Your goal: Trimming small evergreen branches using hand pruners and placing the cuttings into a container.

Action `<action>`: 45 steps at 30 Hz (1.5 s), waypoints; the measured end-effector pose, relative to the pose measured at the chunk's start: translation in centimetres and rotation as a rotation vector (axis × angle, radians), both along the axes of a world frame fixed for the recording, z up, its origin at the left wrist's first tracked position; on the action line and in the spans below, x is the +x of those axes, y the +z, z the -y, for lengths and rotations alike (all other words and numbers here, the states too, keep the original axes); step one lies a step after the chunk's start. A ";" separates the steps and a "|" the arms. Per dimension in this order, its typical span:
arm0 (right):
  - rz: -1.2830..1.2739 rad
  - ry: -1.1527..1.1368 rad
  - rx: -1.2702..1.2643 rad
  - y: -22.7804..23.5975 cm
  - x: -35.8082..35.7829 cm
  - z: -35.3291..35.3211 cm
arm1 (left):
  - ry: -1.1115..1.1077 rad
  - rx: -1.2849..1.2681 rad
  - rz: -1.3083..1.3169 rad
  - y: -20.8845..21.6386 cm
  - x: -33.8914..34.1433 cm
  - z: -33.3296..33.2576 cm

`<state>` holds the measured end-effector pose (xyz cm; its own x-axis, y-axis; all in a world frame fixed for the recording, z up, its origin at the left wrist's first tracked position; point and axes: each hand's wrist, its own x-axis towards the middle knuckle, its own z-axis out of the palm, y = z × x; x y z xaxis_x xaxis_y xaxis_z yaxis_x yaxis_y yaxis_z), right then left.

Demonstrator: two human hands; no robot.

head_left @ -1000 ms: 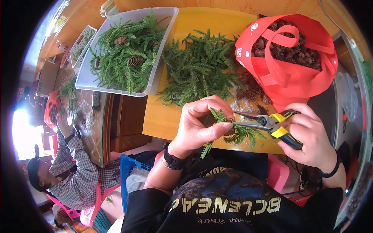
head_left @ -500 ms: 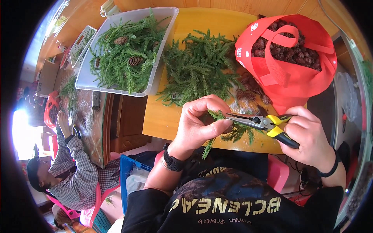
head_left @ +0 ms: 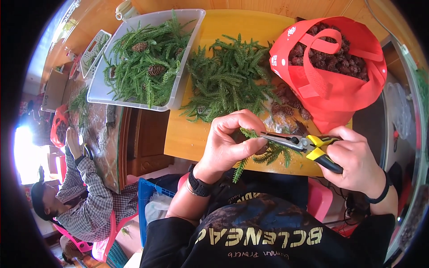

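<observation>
Pinched in my left hand (head_left: 234, 143) is a green artificial pine sprig (head_left: 272, 154), its needled tips hanging below the fingers and out to the right. My right hand (head_left: 351, 156) grips the yellow and black handles of needle-nose pliers (head_left: 304, 144). The jaws point left and reach my left thumb and fingertip at the top of the sprig. Exactly what the jaw tips hold is too small to make out. Just beyond my hands, a pile of green pine sprigs (head_left: 228, 76) lies on the yellow table (head_left: 183, 143), with loose pine cones (head_left: 286, 105) to its right.
A clear plastic bin (head_left: 172, 96) of sprigs and pine cones stands far left. At the far right is a red bag (head_left: 330, 109) full of dark cones. A co-worker (head_left: 89, 201) in a checked shirt sits left at another table. A blue crate (head_left: 145, 196) stands beside me.
My right hand and the pliers have shifted very slightly left. My left hand and the sprig stay almost still.
</observation>
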<state>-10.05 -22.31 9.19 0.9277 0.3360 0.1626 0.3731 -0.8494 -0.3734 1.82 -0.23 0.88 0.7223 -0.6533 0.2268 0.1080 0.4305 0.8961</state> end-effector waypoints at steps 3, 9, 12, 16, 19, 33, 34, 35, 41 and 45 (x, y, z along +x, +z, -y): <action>-0.008 -0.008 0.006 -0.1 -0.2 0.1 | -0.008 0.003 -0.022 0.1 0.0 0.0; -0.040 -0.020 -0.029 0.1 -0.5 0.2 | -0.010 0.020 -0.021 -0.1 0.0 0.1; -0.057 -0.028 -0.007 0.0 -0.4 0.1 | -0.024 0.004 -0.021 0.0 0.1 0.0; -0.131 -0.008 0.091 0.1 0.1 0.3 | -0.055 0.015 -0.093 0.3 -0.1 -0.2; -0.124 0.009 0.143 -0.3 0.6 0.8 | -0.119 0.009 -0.155 0.3 -0.1 -0.2; -0.008 0.090 0.132 -1.4 0.9 1.3 | -0.215 0.050 -0.288 0.3 -0.3 -0.1; -0.008 0.090 0.133 -1.4 0.9 1.3 | -0.207 0.062 -0.297 0.4 -0.3 -0.1; 0.015 0.095 0.131 -1.4 0.8 1.2 | -0.208 0.062 -0.298 0.5 -0.3 -0.1; -0.004 0.057 0.075 -0.8 0.1 0.9 | -0.193 0.099 -0.291 0.8 -0.1 0.0; -0.059 -0.014 0.138 -0.8 -0.1 0.5 | -0.187 0.087 -0.289 0.5 -0.2 -0.2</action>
<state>-10.12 -22.84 8.44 0.9415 0.3012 0.1512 0.3354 -0.7932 -0.5082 1.66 0.02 1.39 0.6146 -0.7882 -0.0318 0.4320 0.3026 0.8496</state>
